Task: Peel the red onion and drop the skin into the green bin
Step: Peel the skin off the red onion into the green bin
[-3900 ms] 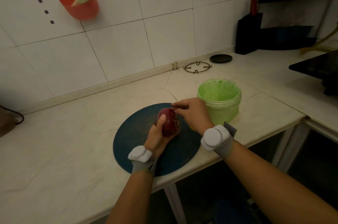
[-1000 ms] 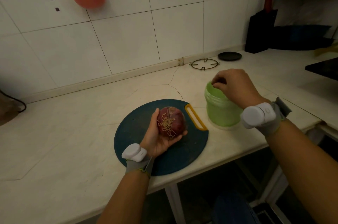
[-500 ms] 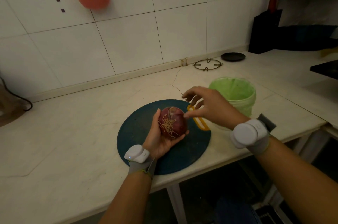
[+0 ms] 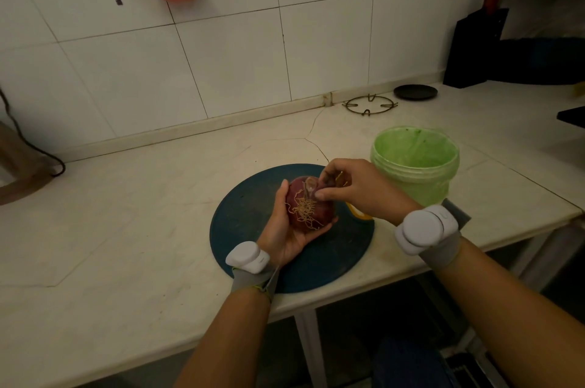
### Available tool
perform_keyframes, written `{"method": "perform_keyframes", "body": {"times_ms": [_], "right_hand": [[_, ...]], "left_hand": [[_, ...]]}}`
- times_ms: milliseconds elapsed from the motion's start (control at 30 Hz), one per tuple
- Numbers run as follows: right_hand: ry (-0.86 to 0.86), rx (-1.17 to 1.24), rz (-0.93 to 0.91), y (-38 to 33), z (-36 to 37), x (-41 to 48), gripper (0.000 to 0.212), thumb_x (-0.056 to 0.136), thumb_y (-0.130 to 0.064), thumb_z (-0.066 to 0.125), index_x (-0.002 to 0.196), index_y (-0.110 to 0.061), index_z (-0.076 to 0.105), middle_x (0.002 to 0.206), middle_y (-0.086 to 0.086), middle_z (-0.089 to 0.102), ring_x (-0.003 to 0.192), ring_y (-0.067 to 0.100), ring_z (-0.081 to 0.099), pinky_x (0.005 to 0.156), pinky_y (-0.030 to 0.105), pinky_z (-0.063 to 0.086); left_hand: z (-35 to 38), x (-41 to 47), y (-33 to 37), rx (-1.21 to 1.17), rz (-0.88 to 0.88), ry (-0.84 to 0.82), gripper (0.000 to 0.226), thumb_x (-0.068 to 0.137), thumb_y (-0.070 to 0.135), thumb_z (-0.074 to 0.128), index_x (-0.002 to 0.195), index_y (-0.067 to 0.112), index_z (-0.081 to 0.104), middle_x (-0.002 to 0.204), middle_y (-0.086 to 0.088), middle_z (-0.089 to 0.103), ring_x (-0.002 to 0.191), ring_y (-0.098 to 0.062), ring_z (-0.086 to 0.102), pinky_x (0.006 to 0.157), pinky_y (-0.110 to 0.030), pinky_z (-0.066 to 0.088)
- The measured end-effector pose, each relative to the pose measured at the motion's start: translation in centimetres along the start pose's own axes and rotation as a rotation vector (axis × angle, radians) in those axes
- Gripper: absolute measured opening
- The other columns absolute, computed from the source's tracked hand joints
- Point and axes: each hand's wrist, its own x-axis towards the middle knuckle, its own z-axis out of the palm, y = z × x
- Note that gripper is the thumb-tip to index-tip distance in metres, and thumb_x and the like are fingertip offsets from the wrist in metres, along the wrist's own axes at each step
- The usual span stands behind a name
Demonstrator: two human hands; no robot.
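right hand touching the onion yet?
Touching. Head view: right hand fingers pinch skin on the red onion, which the left hand cradles.

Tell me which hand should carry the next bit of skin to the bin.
Right. The right hand already pinches skin at the onion and is nearer the bin; the left hand cradles the onion.
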Motion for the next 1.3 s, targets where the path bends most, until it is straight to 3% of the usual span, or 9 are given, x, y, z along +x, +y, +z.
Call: {"method": "perform_keyframes", "body": {"times_ms": [133, 300, 800, 967, 1067, 1200, 1300], "right_hand": [[0.014, -0.036, -0.015, 0.2, 0.1, 0.2, 0.006, 0.079, -0.022, 0.071, 0.083, -0.021, 0.067, 0.084, 0.001, 0.067, 0.08, 0.018, 0.061, 0.073, 0.034, 0.052], [-0.014, -0.1, -0.046, 0.2, 0.0, 0.3, 0.006, 0.083, -0.02, 0.067, 0.087, -0.016, 0.068, 0.087, 0.0, 0.065, 0.083, 0.017, 0.059, 0.076, 0.034, 0.049], [-0.034, -0.186, -0.118, 0.0, 0.3, -0.5, 0.005, 0.088, -0.02, 0.06, 0.089, -0.021, 0.055, 0.083, -0.013, 0.056, 0.074, 0.0, 0.053, 0.062, 0.009, 0.038], [0.012, -0.196, -0.08, 0.1, 0.8, -0.3, 0.016, 0.082, -0.018, 0.068, 0.096, -0.022, 0.064, 0.09, -0.009, 0.063, 0.078, -0.003, 0.053, 0.066, 0.006, 0.037], [0.079, -0.183, -0.079, -0.1, 0.8, -0.3, 0.01, 0.08, -0.013, 0.07, 0.09, -0.016, 0.072, 0.09, -0.002, 0.068, 0.08, 0.005, 0.057, 0.074, 0.014, 0.043], [0.042, -0.147, -0.036, -0.6, 0.9, -0.7, 0.009, 0.08, -0.012, 0.07, 0.088, -0.015, 0.073, 0.078, -0.008, 0.065, 0.068, -0.005, 0.056, 0.064, 0.005, 0.044], [-0.019, -0.145, -0.015, -0.9, 0.8, -1.2, 0.009, 0.079, -0.013, 0.071, 0.086, -0.018, 0.074, 0.072, -0.015, 0.063, 0.062, -0.009, 0.057, 0.066, 0.008, 0.045]], "left_hand": [[-0.1, 0.0, 0.0, -0.007, -0.005, -0.015, 0.058, 0.084, 0.061, 0.045, 0.123, 0.019, 0.053, 0.128, -0.02, 0.054, 0.113, -0.042, 0.056, 0.07, -0.041, 0.059], [-0.1, 0.1, 0.0, 0.003, -0.01, -0.041, 0.065, 0.078, 0.06, 0.05, 0.127, 0.017, 0.051, 0.127, -0.02, 0.056, 0.103, -0.039, 0.063, 0.076, -0.044, 0.058], [-0.2, 0.2, 0.1, 0.007, 0.001, -0.044, 0.061, 0.088, 0.062, 0.04, 0.128, 0.017, 0.052, 0.124, -0.018, 0.059, 0.11, -0.037, 0.06, 0.074, -0.041, 0.058], [-0.4, 0.4, 0.1, -0.011, -0.008, -0.037, 0.063, 0.086, 0.062, 0.043, 0.13, 0.017, 0.05, 0.13, -0.021, 0.054, 0.113, -0.041, 0.058, 0.071, -0.04, 0.058], [-0.4, 0.5, 0.0, -0.03, 0.004, -0.037, 0.063, 0.086, 0.06, 0.045, 0.13, 0.015, 0.049, 0.131, -0.022, 0.054, 0.114, -0.042, 0.057, 0.069, -0.038, 0.058], [-0.5, 0.4, -0.1, -0.068, 0.037, -0.02, 0.06, 0.089, 0.059, 0.043, 0.124, 0.012, 0.054, 0.121, -0.022, 0.061, 0.108, -0.039, 0.061, 0.066, -0.036, 0.059], [-0.3, 0.2, 0.0, -0.095, 0.044, -0.016, 0.06, 0.09, 0.059, 0.042, 0.119, 0.009, 0.055, 0.11, -0.02, 0.068, 0.097, -0.034, 0.068, 0.066, -0.035, 0.06]]}}
